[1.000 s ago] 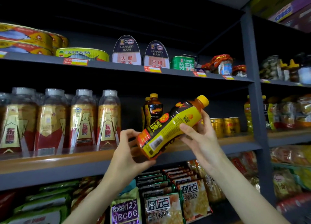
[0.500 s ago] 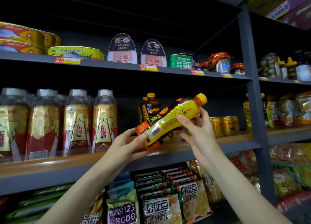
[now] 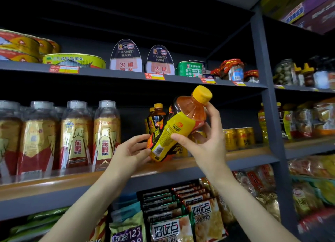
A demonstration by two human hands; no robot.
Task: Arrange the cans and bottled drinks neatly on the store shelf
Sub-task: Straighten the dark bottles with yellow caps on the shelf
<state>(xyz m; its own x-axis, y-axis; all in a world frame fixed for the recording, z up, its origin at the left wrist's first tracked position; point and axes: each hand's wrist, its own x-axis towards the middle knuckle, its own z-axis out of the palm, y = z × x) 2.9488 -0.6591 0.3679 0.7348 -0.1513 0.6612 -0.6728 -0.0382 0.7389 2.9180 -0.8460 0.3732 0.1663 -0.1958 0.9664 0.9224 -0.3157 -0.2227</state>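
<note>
A yellow-labelled drink bottle [image 3: 178,127] with a yellow cap leans to the right just above the wooden middle shelf [image 3: 72,181]. My right hand [image 3: 204,142] grips it, thumb across the label and fingers behind the neck. My left hand [image 3: 129,153] touches the bottle's base with its fingertips. Behind the held bottle stand two like bottles [image 3: 156,117], partly hidden. Several gold cans [image 3: 239,138] stand to the right on the same shelf.
Several tall gold-and-red bottles [image 3: 76,136] fill the shelf's left part. Ham and fish tins [image 3: 126,55] and jars sit on the shelf above. Snack bags [image 3: 174,221] hang below. A grey upright post [image 3: 266,103] bounds the bay on the right.
The bottle has swung from nearly lying to more upright and moved in over the shelf edge. My left hand has slid from under its base to its side.
</note>
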